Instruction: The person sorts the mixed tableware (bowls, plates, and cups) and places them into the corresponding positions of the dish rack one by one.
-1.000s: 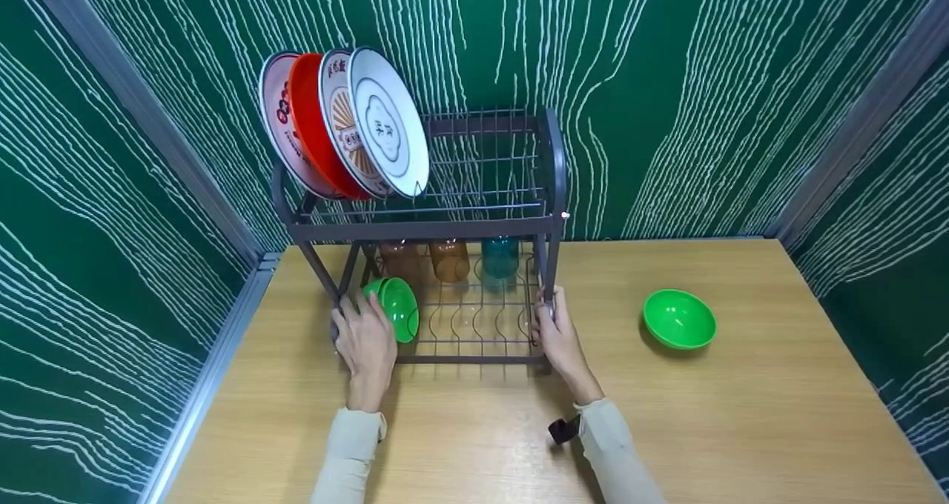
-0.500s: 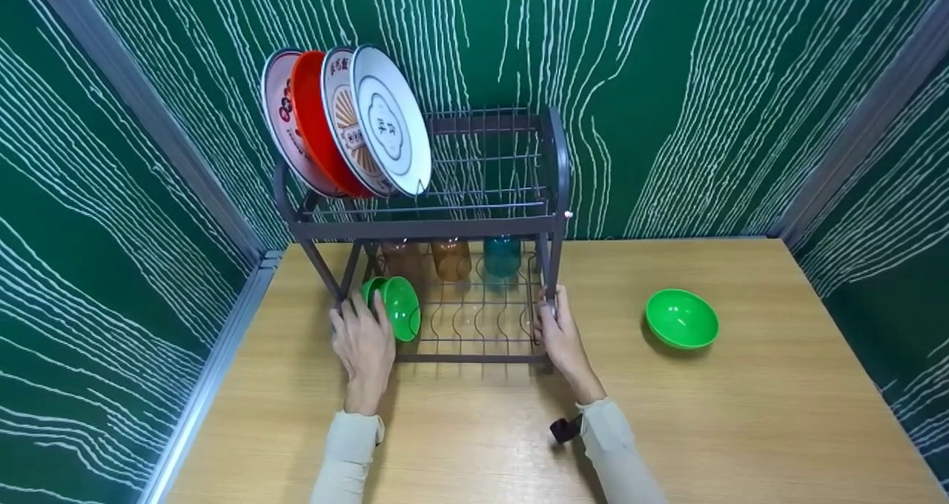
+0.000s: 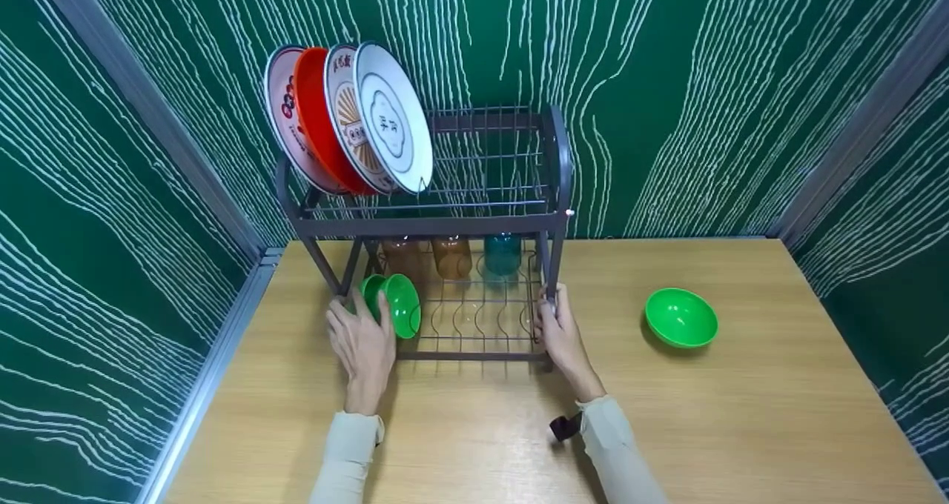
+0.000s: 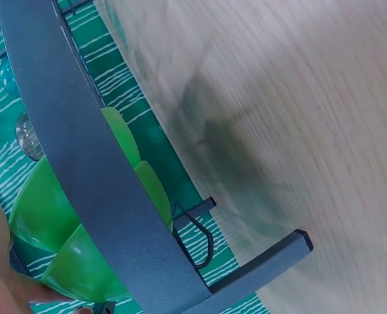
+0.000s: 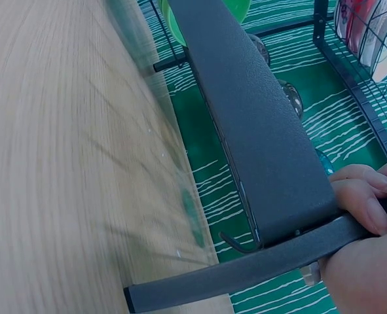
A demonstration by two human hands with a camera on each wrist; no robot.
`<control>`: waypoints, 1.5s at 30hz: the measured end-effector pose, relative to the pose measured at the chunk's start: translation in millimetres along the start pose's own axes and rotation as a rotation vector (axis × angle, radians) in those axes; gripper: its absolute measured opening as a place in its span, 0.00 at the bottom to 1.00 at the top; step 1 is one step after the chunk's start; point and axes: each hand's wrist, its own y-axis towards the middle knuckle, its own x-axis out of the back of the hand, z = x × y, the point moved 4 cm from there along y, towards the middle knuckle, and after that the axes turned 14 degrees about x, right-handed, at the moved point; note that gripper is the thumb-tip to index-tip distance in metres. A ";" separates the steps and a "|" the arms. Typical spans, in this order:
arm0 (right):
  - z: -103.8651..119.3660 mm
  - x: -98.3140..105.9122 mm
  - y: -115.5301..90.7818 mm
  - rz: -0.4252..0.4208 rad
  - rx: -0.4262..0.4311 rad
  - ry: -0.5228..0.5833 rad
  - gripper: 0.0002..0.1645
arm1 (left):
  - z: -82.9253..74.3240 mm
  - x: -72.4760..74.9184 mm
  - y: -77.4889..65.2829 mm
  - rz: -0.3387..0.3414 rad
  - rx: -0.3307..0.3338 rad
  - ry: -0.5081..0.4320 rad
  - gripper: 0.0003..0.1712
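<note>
A two-tier grey dish rack (image 3: 426, 227) stands on the wooden table. Two green bowls (image 3: 402, 306) lean side by side on its lower tier at the left. My left hand (image 3: 362, 352) is at the rack's front left corner, fingers mostly straight and spread, with the thumb in front of the bowls. In the left wrist view, a finger (image 4: 39, 291) lies against or close to a bowl's outside; the fingertips are mostly hidden. My right hand (image 3: 561, 341) grips the rack's lower right post; the right wrist view shows the fingers (image 5: 363, 196) curled round the bar.
Several plates, such as a white one (image 3: 393, 118) and a red one (image 3: 319, 118), stand on the top tier's left. Brown, orange (image 3: 452, 258) and teal (image 3: 503, 254) glasses sit at the lower tier's back. Another green bowl (image 3: 680, 317) rests on the table (image 3: 741, 415) at right.
My left thumb and index finger have spread farther apart, and the hand has shifted slightly left. My right hand keeps its grip. The rack's position looks nearly the same.
</note>
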 end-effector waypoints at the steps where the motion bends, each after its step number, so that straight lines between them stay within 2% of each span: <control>1: 0.3 0.1 0.2 0.000 0.005 -0.005 0.08 | 0.3 -0.2 0.0 -0.004 -0.005 -0.005 0.37; 10: -0.9 2.7 0.1 0.017 -0.014 0.013 0.09 | 3.5 1.5 -6.8 0.032 0.024 -0.029 0.39; 17: 2.6 7.7 -2.8 0.031 -0.028 0.091 0.19 | 3.2 13.7 -19.7 0.025 0.032 -0.097 0.39; 22: 6.4 17.2 -7.4 0.017 -0.061 -0.009 0.25 | 0.1 25.3 -31.7 -0.026 0.003 -0.168 0.35; 26: 9.2 27.8 -9.2 0.001 -0.049 -0.101 0.24 | -2.1 33.0 -40.6 -0.066 -0.015 -0.237 0.32; 32: 19.7 50.5 -11.3 -0.021 0.007 -0.171 0.19 | -6.0 40.8 -54.6 -0.077 -0.031 -0.278 0.29; 38: 52.0 81.4 -17.7 -0.076 0.030 -0.317 0.17 | -11.0 44.5 -71.4 0.008 -0.029 -0.313 0.27; 40: 52.7 95.0 -19.8 -0.095 0.031 -0.339 0.18 | -12.1 45.2 -77.1 0.042 -0.016 -0.324 0.26; 45: 35.4 135.6 -22.5 -0.175 0.040 -0.381 0.21 | -15.4 46.9 -90.7 0.115 0.019 -0.372 0.25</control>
